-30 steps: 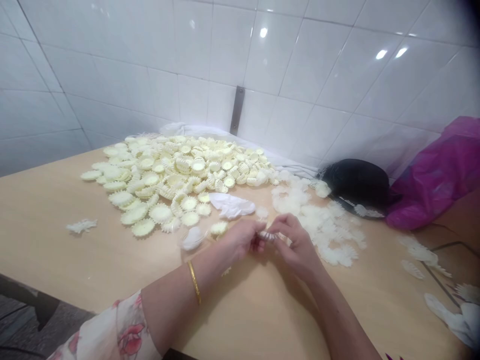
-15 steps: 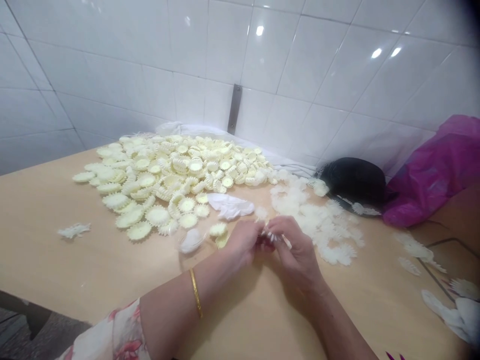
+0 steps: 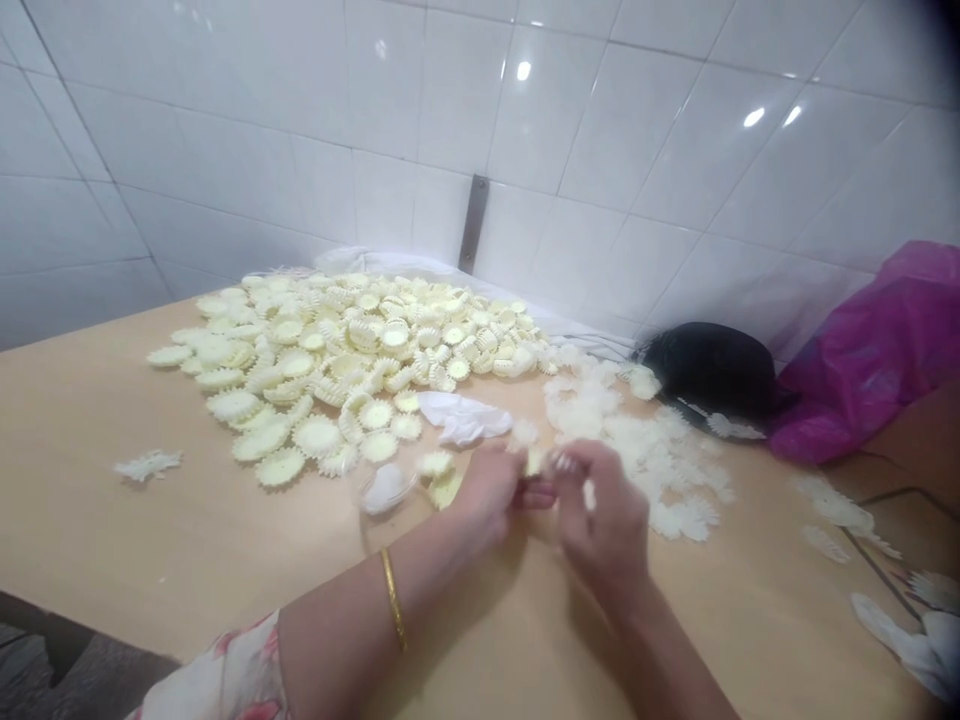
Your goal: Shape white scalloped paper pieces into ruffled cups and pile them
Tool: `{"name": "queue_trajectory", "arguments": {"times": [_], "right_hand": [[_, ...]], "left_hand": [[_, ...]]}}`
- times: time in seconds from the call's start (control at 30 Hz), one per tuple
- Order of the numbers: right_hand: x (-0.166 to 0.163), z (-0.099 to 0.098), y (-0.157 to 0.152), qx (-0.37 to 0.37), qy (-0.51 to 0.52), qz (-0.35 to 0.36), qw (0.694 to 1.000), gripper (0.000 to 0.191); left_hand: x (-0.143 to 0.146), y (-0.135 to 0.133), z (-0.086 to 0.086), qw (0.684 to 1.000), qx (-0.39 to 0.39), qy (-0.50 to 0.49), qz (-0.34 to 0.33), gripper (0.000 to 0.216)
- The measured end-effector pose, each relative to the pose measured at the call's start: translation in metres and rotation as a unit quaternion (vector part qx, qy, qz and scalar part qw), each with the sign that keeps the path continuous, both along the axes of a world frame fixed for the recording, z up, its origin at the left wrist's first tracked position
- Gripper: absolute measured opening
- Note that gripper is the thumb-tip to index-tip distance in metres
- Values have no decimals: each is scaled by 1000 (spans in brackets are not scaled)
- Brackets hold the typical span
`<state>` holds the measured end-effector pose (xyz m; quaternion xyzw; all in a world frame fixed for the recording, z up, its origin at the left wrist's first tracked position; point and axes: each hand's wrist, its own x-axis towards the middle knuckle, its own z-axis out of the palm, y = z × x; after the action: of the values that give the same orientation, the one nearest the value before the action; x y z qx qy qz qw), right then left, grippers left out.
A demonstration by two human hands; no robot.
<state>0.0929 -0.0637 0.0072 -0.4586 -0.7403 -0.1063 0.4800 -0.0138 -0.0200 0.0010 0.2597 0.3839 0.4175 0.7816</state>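
Over the front middle of the table, my left hand (image 3: 491,492), with a gold bangle on its wrist, is closed on a small pale yellow scalloped disc (image 3: 534,461), partly hidden by the fingers. Close on its right, my right hand (image 3: 611,515) pinches a white scalloped piece (image 3: 565,463); motion blurs its shape. Beyond my left hand spreads a large heap of pale yellow scalloped cups (image 3: 315,435). Thin white scalloped discs (image 3: 664,460) lie scattered past my right hand. A crumpled white cloth (image 3: 465,418) and a small white pad (image 3: 385,488) rest near my left hand.
A black rounded object (image 3: 709,365) stands against the tiled wall (image 3: 262,100), beside a magenta plastic bag (image 3: 870,350). A lone white scalloped piece (image 3: 148,466) lies on the left of the wooden table (image 3: 90,520). More white pieces (image 3: 840,502) lie at the right.
My right hand has drawn slightly right and turned, parting from my left hand with the white piece in its fingers. More of the yellow disc now shows in my left hand.
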Motion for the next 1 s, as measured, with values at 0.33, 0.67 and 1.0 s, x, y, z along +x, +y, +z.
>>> {"name": "queue_trajectory", "arguments": {"times": [0.33, 0.67, 1.0], "right_hand": [[46, -13, 23, -113, 87, -139, 980, 16], [24, 4, 12, -392, 319, 176, 845, 24], [19, 9, 9, -413, 363, 240, 800, 22]], "left_hand": [[5, -1, -8, 991, 100, 83, -35, 12], [6, -9, -7, 978, 168, 116, -44, 15], [5, -8, -9, 958, 249, 132, -46, 10]]}}
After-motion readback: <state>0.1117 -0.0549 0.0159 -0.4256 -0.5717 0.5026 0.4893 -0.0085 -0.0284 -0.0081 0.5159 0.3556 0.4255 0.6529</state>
